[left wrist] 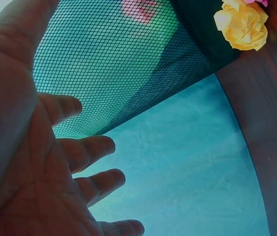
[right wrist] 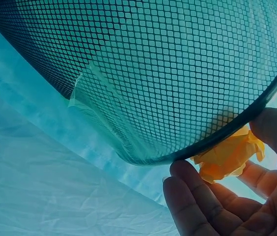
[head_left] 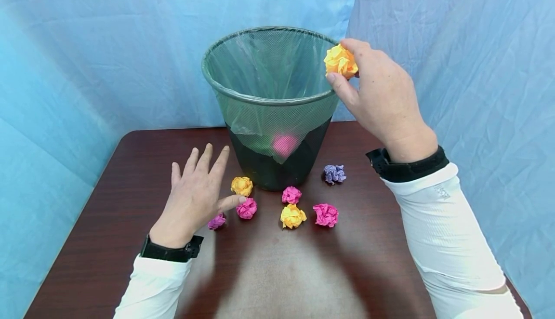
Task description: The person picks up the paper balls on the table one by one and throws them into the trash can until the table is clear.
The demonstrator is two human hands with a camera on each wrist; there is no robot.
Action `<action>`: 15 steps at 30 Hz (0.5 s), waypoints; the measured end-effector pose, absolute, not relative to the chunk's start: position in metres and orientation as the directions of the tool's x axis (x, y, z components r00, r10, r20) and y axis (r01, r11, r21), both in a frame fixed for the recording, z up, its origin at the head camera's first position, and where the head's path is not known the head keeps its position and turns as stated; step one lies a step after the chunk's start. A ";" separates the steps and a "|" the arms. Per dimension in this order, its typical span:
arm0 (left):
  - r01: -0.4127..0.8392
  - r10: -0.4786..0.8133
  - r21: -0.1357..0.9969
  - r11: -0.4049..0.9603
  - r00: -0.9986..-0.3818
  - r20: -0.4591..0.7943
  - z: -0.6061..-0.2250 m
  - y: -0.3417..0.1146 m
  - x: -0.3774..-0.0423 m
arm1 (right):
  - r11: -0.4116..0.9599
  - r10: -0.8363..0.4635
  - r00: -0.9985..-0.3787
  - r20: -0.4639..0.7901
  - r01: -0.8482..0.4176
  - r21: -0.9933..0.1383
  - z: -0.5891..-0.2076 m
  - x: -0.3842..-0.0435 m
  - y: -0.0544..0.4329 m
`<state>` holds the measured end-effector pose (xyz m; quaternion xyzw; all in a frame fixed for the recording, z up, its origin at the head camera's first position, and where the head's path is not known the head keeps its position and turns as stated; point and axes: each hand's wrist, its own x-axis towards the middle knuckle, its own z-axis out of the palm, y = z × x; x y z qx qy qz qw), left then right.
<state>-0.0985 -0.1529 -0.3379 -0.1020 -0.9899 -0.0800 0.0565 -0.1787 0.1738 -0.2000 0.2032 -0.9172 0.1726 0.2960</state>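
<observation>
- One right hand (head_left: 383, 90) is pinching one held yellow paper ball (head_left: 340, 62) between its thumb and fingers, at the right side of the bin's rim; whether the fingers are touching the rim, the views are not making certain.
- One left hand (head_left: 192, 196) is gripping nothing: its fingers are spreading apart beside the bin's left side, and its thumb is overlapping a pink ball in the head view, though contact cannot be told.
- One mesh bin (head_left: 277, 179) is standing upright on one dark red-brown table (head_left: 108, 213), and one green plastic liner (head_left: 243, 112) is lining it and hanging over its rim.
- At least one inner pink ball (head_left: 284, 144) is showing, blurred, through the bin's front wall, low down inside.
- Seven crumpled balls are lying on the table before and beside the bin.
- Two of them are yellow balls: one left (head_left: 241, 186) near the bin's base, one nearer the viewer (head_left: 293, 216).
- Three are pink balls: one under the left thumb (head_left: 246, 208), one just behind the nearer yellow (head_left: 291, 194), one farther right (head_left: 325, 215).
- One purple ball (head_left: 217, 221) is lying beside the left hand, and one blue-violet ball (head_left: 334, 174) is lying right of the bin.
- Two black wristbands (head_left: 409, 165) are circling the wrists, above two white sleeves (head_left: 451, 232).
</observation>
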 end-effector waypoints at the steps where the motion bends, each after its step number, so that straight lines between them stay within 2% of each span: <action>1: 0.210 0.193 0.147 0.967 -0.973 0.127 -0.338 -0.153 -0.099 | 0.858 -0.272 -0.742 0.612 -0.476 -0.196 -0.200 -0.179 0.174; 10: 0.205 0.189 0.145 0.968 -0.975 0.117 -0.339 -0.154 -0.099 | 0.850 -0.277 -0.736 0.617 -0.487 -0.199 -0.200 -0.179 0.175; 15: 0.203 0.187 0.153 0.967 -0.976 0.115 -0.339 -0.154 -0.099 | 0.854 -0.262 -0.755 0.600 -0.471 -0.219 -0.200 -0.178 0.175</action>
